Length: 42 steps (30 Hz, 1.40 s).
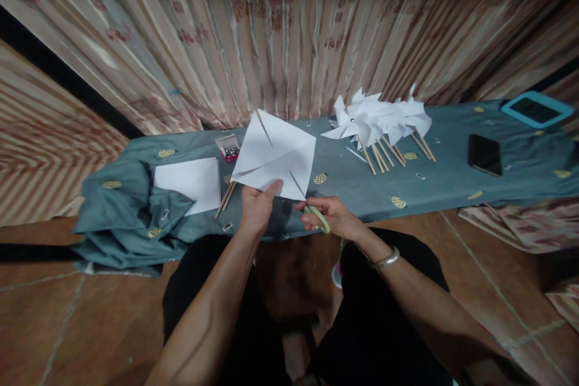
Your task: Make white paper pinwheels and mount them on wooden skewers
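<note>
A square sheet of white paper (289, 145) is held up over the bench by my left hand (259, 208), which pinches its near edge with the thumb on top. Slits run inward from its upper left and left corners. My right hand (328, 217) grips scissors with light green handles (322, 221), fingers in the loops. One scissor blade lies over the paper near its lower right corner; the other blade is hidden beneath the sheet. Just left of the paper are a small box of metal pins (230, 151) and a few thin wooden sticks (225, 200).
A stack of white paper (189, 182) lies at the left on the teal cloth (289, 226). Several white paper pinwheels (382, 117) on wooden sticks are heaped right of centre. Farther right are a black phone (485, 155) and a blue-framed tablet (537, 110). A curtain (280, 30) hangs behind.
</note>
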### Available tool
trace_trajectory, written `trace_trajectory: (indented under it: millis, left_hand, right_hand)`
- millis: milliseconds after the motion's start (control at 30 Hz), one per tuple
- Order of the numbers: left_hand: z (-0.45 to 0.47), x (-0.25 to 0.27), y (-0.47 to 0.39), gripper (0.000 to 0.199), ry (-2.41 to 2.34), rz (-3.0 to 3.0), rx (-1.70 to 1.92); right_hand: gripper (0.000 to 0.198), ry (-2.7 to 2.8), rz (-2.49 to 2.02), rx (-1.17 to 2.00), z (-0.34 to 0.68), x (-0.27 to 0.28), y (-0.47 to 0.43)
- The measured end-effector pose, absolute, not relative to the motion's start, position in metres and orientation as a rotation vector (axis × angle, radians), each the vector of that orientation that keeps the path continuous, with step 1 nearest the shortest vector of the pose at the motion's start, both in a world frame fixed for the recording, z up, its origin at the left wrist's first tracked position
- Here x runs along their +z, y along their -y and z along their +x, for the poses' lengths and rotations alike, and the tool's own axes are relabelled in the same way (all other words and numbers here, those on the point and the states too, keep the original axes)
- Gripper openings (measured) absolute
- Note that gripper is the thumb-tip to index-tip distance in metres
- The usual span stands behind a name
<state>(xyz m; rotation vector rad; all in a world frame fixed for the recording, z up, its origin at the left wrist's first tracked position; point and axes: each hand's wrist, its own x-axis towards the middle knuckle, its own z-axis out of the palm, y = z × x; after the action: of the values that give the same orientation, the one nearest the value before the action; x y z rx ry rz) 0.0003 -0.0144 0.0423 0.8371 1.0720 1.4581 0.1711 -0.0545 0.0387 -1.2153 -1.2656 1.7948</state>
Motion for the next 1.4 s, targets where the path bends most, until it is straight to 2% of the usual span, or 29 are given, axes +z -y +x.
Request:
trace_trajectory:
  millis: [400, 800, 1400]
  left_hand:
    - [0.0, 0.043, 0.017, 0.035, -1.104, 0.864, 1.415]
    - [0.0, 0.041, 0.018, 0.022, -1.086, 0.864, 1.39]
    - [0.0, 0.044, 0.021, 0.03, -1.121, 0.861, 1.392]
  right_hand:
    - [0.044, 1.217, -1.234, 1.82, 0.168, 0.05, 0.054]
    - [0.045, 1.217, -1.23, 1.799, 0.169, 0.046, 0.053]
    - [0.042, 1.195, -1.223, 1.802, 0.167, 0.045, 0.052]
